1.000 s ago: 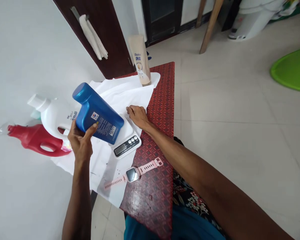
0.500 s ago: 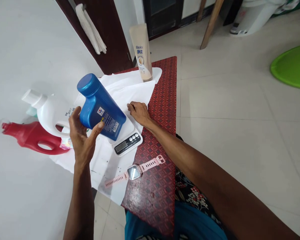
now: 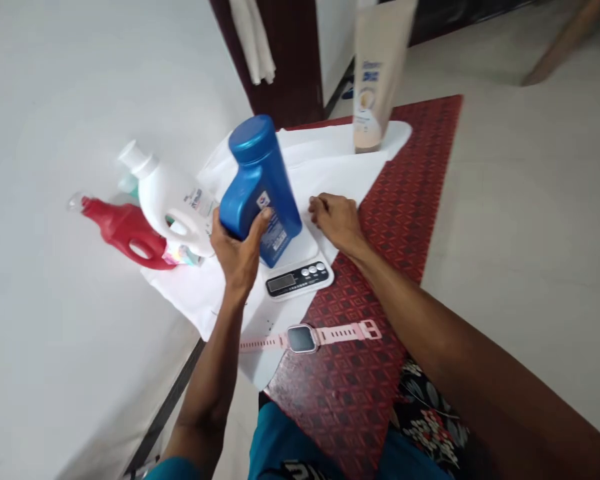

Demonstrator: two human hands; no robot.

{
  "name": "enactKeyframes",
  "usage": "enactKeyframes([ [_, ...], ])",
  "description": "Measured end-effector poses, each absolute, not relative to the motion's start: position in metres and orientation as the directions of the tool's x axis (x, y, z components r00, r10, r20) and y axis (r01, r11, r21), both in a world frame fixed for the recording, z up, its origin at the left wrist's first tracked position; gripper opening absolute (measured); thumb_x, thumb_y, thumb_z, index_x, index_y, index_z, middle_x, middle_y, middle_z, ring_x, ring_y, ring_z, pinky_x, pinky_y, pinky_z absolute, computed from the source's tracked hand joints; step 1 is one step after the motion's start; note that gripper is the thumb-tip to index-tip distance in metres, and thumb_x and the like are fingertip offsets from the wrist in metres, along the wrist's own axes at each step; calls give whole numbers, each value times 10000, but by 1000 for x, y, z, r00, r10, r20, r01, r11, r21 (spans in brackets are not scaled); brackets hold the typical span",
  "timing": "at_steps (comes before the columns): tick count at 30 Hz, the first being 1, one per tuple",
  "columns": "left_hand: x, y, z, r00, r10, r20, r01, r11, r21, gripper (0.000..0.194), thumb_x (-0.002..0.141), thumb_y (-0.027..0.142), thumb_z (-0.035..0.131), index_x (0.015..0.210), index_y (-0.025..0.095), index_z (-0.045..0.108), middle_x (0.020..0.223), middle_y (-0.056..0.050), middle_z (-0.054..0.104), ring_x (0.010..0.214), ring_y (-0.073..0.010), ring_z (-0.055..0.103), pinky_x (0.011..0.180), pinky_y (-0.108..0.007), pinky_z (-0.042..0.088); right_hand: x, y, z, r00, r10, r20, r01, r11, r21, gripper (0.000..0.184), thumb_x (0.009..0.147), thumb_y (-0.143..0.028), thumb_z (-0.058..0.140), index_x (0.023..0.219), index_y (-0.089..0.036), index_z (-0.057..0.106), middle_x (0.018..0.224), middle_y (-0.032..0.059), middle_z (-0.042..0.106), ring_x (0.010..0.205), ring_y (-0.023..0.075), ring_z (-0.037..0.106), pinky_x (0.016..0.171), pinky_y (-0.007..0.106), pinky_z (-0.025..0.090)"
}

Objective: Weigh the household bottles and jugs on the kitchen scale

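A blue bottle (image 3: 267, 177) with a blue cap stands on a white digital kitchen scale (image 3: 300, 275). My left hand (image 3: 237, 257) grips it low on the handle side, the thumb lying across the label and the other fingers hidden behind. Just right of the scale, my right hand (image 3: 336, 219) rests on the white paper (image 3: 343, 177) with its fingers curled in and nothing visible in them. In front of the scale lies a smartwatch (image 3: 301, 339) with a pink strap, stretched flat.
A white detergent bottle (image 3: 173, 193) and a red bottle (image 3: 123, 230) stand by the wall at left, a small colourful packet (image 3: 183, 253) beside them. At the back a beige Rejoice tube (image 3: 377, 80) stands upright. The red patterned table (image 3: 360, 387) ends at right above the tiled floor.
The head view has swung, so everything sits further right in the picture. My left hand still holds the blue bottle on the scale, and my right hand keeps its place on the paper.
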State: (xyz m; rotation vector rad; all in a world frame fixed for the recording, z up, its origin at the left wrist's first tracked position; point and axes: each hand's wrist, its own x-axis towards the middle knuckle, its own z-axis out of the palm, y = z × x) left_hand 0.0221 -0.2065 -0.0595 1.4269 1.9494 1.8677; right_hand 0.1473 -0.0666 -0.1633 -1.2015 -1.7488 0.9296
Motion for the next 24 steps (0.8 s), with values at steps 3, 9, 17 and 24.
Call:
enactKeyframes([
  [3,20,-208,-66,-623,584,520,497,-217,840,534,775,555,871,1108,189,669,1005,-37,716,930,-203,691,879,-371,622,147,-67,-166,-218,952,216,295,275,-915,340,1041,-309,498,746,-216,637,627,16,663,617,204,665,794,340,511],
  [9,-27,-273,-53,-730,338,594,577,-161,801,517,772,514,874,1133,193,690,996,-15,706,902,-183,682,877,-369,605,149,-72,-163,-214,956,203,247,254,-935,342,1032,-343,524,730,-216,623,613,1,657,540,174,632,765,342,534],
  [17,-84,-344,-70,-791,14,612,609,112,785,482,730,533,854,974,194,615,861,31,588,758,-152,570,727,-342,569,147,-72,-166,-200,953,229,271,279,-921,354,1021,-394,520,740,-217,644,617,11,676,534,174,631,756,354,546],
  [24,-108,-319,-93,-775,-114,621,602,166,781,496,743,565,821,910,231,494,817,45,518,735,-158,546,750,-380,577,147,-69,-170,-209,950,233,272,285,-919,372,1026,-419,507,740,-219,637,631,9,683,525,163,619,721,341,541],
])
